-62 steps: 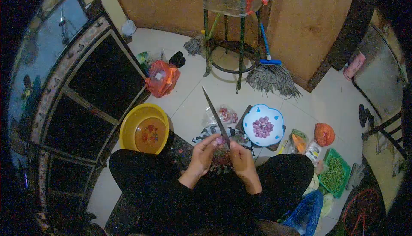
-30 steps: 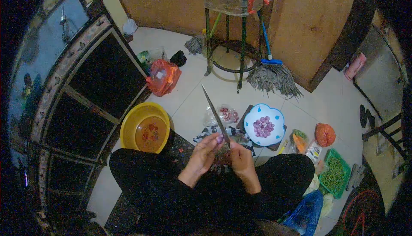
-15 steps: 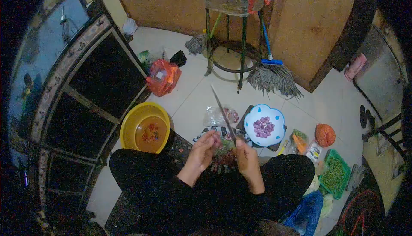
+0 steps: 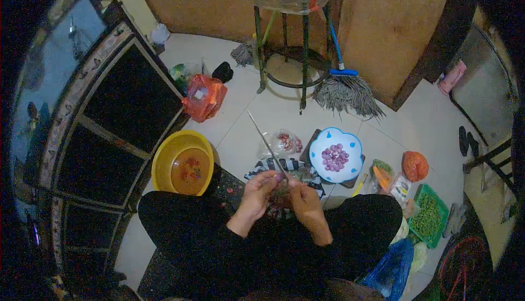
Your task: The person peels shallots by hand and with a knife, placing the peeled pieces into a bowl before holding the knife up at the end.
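My left hand (image 4: 255,196) pinches a small purple shallot (image 4: 280,177) between thumb and fingertips. A long, thin knife (image 4: 268,142) is in my right hand (image 4: 308,205), its blade slanting up and away to the left, its lower part beside the shallot. Below both hands lies a black-and-white striped sheet (image 4: 257,167) with scraps on it, partly hidden by the hands. Just beyond, a clear plastic bag (image 4: 285,143) contains more reddish shallots. To the right, a white flower-shaped bowl (image 4: 343,176) with a blue rim holds several peeled purple shallots (image 4: 334,158).
At left stands a yellow basin (image 4: 162,165) with brownish water and red bits. An orange bag (image 4: 204,98) lies behind it. A stool (image 4: 304,60) and a mop (image 4: 347,96) are ahead. A green basket (image 4: 430,219) of green vegetables sits at right.
My right hand has moved left, bringing the knife against or close beside the shallot, and the blade leans further left. The view has shifted slightly.
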A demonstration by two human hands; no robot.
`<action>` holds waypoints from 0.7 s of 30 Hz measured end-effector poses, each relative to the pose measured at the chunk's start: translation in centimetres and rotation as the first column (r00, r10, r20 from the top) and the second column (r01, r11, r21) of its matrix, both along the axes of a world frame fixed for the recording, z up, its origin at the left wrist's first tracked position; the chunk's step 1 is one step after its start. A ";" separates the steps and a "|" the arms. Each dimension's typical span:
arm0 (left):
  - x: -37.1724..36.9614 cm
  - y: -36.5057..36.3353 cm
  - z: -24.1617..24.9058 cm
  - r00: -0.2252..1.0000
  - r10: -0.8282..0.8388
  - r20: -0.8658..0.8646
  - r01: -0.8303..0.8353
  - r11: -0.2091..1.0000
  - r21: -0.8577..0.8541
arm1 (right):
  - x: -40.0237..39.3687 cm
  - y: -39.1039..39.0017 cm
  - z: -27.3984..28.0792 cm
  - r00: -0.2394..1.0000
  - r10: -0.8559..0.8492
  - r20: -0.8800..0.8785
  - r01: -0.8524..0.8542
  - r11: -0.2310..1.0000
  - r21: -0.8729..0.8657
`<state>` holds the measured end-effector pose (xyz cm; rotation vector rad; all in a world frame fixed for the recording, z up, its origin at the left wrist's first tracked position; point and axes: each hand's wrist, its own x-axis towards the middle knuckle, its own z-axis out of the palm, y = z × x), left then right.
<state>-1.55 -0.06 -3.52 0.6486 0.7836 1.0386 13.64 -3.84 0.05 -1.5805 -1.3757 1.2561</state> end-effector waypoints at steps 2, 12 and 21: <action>0.1 0.1 0.9 0.997 -0.058 -0.053 0.060 0.997 0.046 | 0.2 0.0 0.3 0.997 -0.076 0.031 0.074 0.994 0.076; 2.3 3.2 -3.4 0.992 -0.075 -0.100 0.053 0.976 -0.213 | 2.2 -0.1 0.3 0.967 -0.247 0.055 0.244 0.968 0.059; 9.2 8.5 -5.4 0.978 -0.208 0.024 0.210 0.967 -0.147 | 3.8 -0.7 0.4 0.952 -0.306 0.024 0.304 0.950 0.072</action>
